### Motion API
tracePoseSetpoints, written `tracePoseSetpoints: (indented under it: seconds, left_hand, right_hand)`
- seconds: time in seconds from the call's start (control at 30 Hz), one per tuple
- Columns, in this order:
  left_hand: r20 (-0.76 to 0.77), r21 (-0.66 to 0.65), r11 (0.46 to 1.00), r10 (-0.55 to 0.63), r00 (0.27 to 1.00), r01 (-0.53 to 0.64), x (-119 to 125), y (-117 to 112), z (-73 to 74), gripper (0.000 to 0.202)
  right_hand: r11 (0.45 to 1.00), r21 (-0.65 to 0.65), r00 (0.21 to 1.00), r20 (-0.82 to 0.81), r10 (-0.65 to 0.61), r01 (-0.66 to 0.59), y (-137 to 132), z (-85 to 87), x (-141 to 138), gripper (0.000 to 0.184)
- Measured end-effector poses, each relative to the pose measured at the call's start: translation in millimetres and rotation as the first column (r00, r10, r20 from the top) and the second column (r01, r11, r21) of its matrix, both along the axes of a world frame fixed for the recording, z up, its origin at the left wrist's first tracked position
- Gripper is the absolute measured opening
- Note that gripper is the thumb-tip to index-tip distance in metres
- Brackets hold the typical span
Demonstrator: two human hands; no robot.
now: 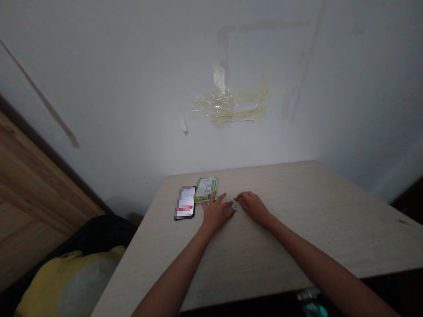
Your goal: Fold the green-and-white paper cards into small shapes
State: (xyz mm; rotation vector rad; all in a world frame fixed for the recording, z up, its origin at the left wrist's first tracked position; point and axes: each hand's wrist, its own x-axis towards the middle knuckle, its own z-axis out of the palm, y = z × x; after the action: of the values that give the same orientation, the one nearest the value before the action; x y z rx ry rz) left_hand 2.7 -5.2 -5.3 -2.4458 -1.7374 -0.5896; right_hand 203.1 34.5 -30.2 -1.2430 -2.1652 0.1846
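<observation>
A small whitish piece with darker marks [234, 204] lies on the table between my hands; it is too small to name. My left hand [214, 213] rests with its fingers spread. Its thumb and index finger are at the piece's left and near edges, and its other fingertips reach the near edge of a green-and-white flat packet [206, 188]. From the right, my right hand [254, 207] has its fingers drawn together, their tips at the piece's upper right corner. Just left of the packet lies a phone [185, 203] with a lit, partly blurred screen.
The light wooden table [284, 264] meets a grey wall [132, 110] with old clear tape [231, 103] on it. At lower left are a yellow and grey soft item [72, 281] and a wooden panel [26, 189]. Blurred objects [312, 301] show below the front edge.
</observation>
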Motion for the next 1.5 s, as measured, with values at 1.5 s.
tracePoseSetpoints:
  seconds: [1.5]
  left_hand:
    - [-0.036, 0.082, 0.996, 0.047, 0.998, -0.044, 0.0, -6.2, 8.7, 0.037]
  right_hand:
    - [0.931, 0.092, 0.928, -0.093, 0.36, -0.352, -20.6, 15.5, 7.4, 0.014]
